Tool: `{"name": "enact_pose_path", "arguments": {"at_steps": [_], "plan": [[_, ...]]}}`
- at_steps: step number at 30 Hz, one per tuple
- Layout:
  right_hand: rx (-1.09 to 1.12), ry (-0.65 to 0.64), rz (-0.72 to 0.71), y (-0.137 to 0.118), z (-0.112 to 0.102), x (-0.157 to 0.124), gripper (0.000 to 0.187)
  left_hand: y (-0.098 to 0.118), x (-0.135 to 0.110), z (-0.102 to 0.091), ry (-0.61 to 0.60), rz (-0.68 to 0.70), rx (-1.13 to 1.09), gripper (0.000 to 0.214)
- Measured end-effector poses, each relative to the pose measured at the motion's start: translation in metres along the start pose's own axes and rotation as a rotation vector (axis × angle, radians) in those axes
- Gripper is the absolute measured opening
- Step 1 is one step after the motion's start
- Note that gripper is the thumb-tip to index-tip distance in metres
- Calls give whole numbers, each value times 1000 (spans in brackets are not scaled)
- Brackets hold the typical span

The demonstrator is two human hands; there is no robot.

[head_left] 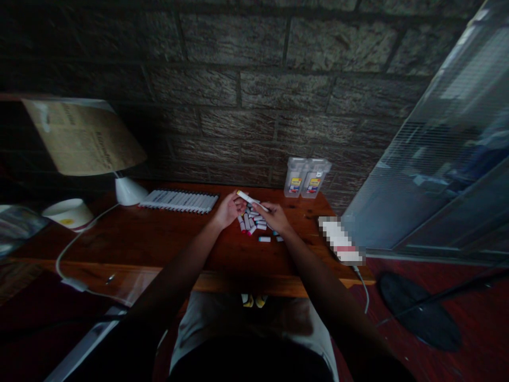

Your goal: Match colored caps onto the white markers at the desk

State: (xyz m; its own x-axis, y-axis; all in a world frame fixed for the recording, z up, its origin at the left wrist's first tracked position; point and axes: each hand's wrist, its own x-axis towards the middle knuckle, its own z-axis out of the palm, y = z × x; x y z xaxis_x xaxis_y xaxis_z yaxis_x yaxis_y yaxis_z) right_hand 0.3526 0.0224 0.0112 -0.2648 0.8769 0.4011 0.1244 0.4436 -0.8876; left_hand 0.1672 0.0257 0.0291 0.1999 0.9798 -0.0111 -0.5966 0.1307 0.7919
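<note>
And here's the white marker (248, 198), up over the table (167, 233), pinched in the right hand's (274, 215) fingers! The left hand (229, 208) curls beside its yellow end; whether it grips too, I cannot tell. Right underneath, crowding the spot, a heap of small colour-ended pieces (249, 222), one stray (264, 239) nearer the front edge. Off to the left, a row of markers (178, 201), then the lamp (85, 138) and white bowl (67, 213); two clear boxes (295, 178) stand by the wall (262, 90), right of the hands
</note>
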Motion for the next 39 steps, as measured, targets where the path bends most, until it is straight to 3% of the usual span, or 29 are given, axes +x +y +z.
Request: {"name": "enact_pose_path", "arguments": {"at_steps": [10, 21, 29, 33, 39], "plan": [[-91, -6, -13, -8, -2, -2, 52, 0, -1, 2, -13, 18, 15, 35], [-129, 2, 16, -8, -3, -3, 51, 0, 2, -1, 68, 90, 23, 42], [-237, -117, -119, -7, -4, -7, 46, 3, 7, -4, 196, 214, 3, 40], [-272, -168, -121, -3, -2, -8, 44, 4, 3, 0, 135, 176, 45, 43], [-271, -145, -144, 0, -2, -8, 43, 0, 0, 3, 29, 134, 196, 47]]}}
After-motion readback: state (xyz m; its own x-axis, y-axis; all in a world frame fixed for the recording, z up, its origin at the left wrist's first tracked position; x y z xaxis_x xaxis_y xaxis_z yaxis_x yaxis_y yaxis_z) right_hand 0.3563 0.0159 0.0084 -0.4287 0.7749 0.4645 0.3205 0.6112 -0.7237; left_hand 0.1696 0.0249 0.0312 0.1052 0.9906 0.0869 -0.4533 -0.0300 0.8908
